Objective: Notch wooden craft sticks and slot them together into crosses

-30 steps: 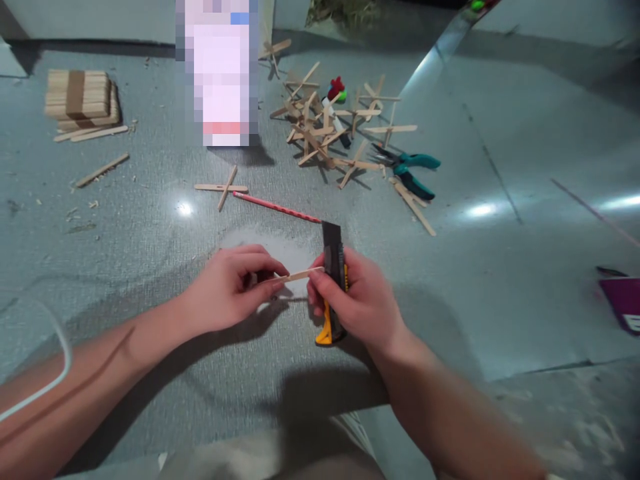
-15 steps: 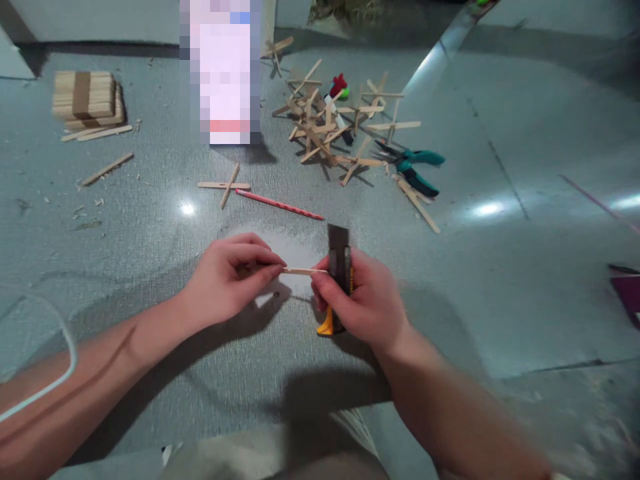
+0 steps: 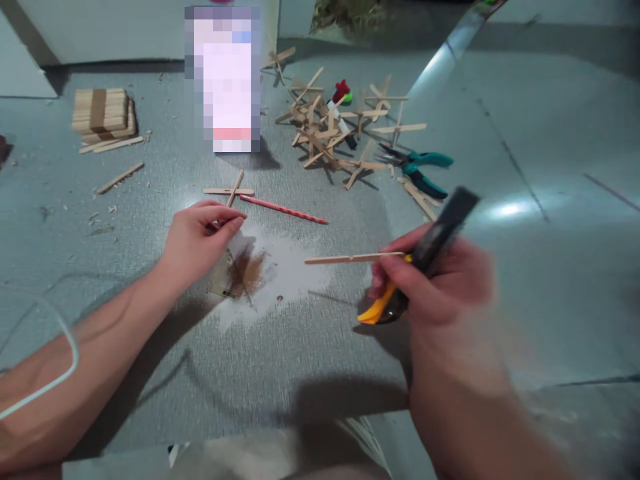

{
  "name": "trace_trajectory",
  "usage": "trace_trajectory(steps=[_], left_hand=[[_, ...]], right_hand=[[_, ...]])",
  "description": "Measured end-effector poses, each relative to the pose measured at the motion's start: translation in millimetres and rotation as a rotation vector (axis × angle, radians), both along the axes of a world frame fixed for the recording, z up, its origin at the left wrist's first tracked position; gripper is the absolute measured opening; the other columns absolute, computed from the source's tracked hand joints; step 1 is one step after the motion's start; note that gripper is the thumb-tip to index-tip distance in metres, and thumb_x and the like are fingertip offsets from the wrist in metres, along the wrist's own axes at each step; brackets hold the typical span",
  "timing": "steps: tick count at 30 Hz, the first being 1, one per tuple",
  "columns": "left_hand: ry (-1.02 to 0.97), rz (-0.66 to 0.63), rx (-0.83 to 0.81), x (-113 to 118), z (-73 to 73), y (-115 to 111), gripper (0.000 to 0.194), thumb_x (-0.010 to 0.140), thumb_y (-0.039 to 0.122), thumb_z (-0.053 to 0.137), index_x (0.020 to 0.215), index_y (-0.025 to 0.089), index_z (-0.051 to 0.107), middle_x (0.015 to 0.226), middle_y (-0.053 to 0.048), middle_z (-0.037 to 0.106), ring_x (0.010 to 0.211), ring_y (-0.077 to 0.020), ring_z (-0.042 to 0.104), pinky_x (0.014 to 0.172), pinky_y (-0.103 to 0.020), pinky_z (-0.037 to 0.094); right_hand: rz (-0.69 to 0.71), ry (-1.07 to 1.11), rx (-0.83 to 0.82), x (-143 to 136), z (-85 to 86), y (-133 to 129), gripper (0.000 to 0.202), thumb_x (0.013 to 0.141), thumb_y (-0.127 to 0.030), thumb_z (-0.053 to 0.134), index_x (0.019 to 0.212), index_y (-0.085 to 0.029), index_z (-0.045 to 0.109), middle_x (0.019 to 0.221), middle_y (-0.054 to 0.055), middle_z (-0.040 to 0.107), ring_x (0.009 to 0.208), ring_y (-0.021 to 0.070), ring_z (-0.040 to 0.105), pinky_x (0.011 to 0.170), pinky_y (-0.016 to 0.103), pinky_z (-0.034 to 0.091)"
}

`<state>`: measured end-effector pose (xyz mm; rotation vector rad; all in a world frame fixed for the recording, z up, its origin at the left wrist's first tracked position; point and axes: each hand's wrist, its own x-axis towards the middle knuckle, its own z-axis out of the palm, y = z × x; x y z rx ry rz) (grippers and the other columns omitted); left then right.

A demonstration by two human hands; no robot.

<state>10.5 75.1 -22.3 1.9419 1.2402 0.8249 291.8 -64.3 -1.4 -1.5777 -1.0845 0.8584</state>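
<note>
My right hand (image 3: pixel 440 273) is closed around a yellow and black utility knife (image 3: pixel 425 247), its dark end pointing up and away. Between that hand's thumb and fingers is also a flat wooden craft stick (image 3: pixel 345 259), notched near its middle and jutting left. My left hand (image 3: pixel 205 233) is just in front of two crossed craft sticks (image 3: pixel 215 191), thumb and forefinger tips close together with nothing visible between them. It hides the lower end of one stick. A red pencil (image 3: pixel 285 209) lies right of the crossed sticks. Below is a pale worn patch (image 3: pixel 295 273) with a brown smudge.
A banded stack of craft sticks (image 3: pixel 113 110) lies back left. Several crossed-stick pieces (image 3: pixel 320 133) are heaped at the back, with teal-handled pliers (image 3: pixel 425 160) to their right. A blurred upright object (image 3: pixel 233 87) stands behind the pencil. A white cable (image 3: pixel 73 353) crosses my left forearm.
My left hand has let go of the craft stick and moved up and left toward the crossed sticks. My right hand has moved right with the stick and knife, the knife now tilted.
</note>
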Motion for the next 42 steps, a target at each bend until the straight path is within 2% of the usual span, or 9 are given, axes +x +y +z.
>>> trace_trajectory(steps=[4,8,13,16,24,31,37,42], left_hand=[[0.067,-0.063,0.019,-9,1.7,12,0.019,0.093,0.036,0.071,0.097,0.026,0.086,0.097,-0.005,0.081,0.077,-0.0176,0.068,0.067,-0.031,0.050],[0.171,-0.264,0.025,-18,8.8,22,0.021,0.093,0.034,0.070,0.096,0.023,0.088,0.093,-0.005,0.081,0.072,-0.0157,0.068,0.067,-0.030,0.049],[0.252,-0.651,-0.057,-31,15.9,34,0.022,0.094,0.029,0.068,0.096,0.027,0.089,0.096,-0.006,0.082,0.080,-0.0175,0.074,0.077,-0.029,0.054],[0.299,-0.736,-0.050,-35,15.5,39,0.023,0.094,0.031,0.067,0.095,0.031,0.090,0.097,-0.007,0.082,0.084,-0.0191,0.074,0.082,-0.031,0.054],[0.303,-0.781,-0.062,-36,13.1,43,0.022,0.093,0.033,0.068,0.091,0.034,0.090,0.097,-0.007,0.082,0.087,-0.0210,0.073,0.084,-0.034,0.055],[0.383,-0.821,0.114,-34,8.7,35,0.032,0.100,0.031,0.058,0.094,0.031,0.089,0.100,-0.008,0.083,0.088,-0.0211,0.075,0.082,-0.034,0.054],[0.290,-0.641,0.114,-39,4.9,38,0.029,0.099,0.034,0.059,0.095,0.027,0.087,0.103,-0.009,0.081,0.084,-0.0192,0.075,0.079,-0.031,0.056],[0.225,-0.494,0.118,-48,5.6,48,0.030,0.097,0.044,0.062,0.090,0.026,0.085,0.100,-0.010,0.081,0.083,-0.0197,0.072,0.080,-0.031,0.056]], right_hand=[[0.233,-0.251,-0.048,6,-4.3,6,0.020,0.091,-0.045,0.076,0.087,-0.026,0.070,0.067,0.002,0.072,0.050,0.0187,0.064,0.047,0.032,0.050],[0.387,-0.447,0.028,0,0.1,12,0.014,0.089,-0.036,0.068,0.082,-0.025,0.071,0.065,0.000,0.073,0.054,0.0170,0.065,0.052,0.029,0.046],[0.454,-0.491,0.052,-6,3.0,11,0.015,0.091,-0.034,0.064,0.081,-0.024,0.070,0.064,-0.001,0.071,0.052,0.0159,0.064,0.052,0.028,0.044],[0.464,-0.496,0.037,-6,2.3,11,0.016,0.092,-0.035,0.064,0.081,-0.025,0.069,0.065,0.000,0.071,0.054,0.0167,0.064,0.054,0.029,0.045],[0.462,-0.502,0.016,-6,4.1,11,0.018,0.093,-0.038,0.063,0.082,-0.024,0.070,0.065,0.001,0.072,0.055,0.0173,0.064,0.054,0.029,0.044],[0.461,-0.482,0.084,-5,5.1,12,0.018,0.093,-0.034,0.064,0.080,-0.023,0.069,0.061,-0.003,0.066,0.048,0.0124,0.055,0.051,0.027,0.039],[0.455,-0.448,0.058,-4,6.1,13,0.016,0.093,-0.034,0.063,0.083,-0.023,0.068,0.062,-0.003,0.067,0.051,0.0144,0.058,0.053,0.028,0.041],[0.475,-0.488,0.095,-4,3.8,13,0.015,0.097,-0.031,0.063,0.084,-0.023,0.067,0.065,-0.002,0.069,0.055,0.0155,0.062,0.056,0.027,0.044]])
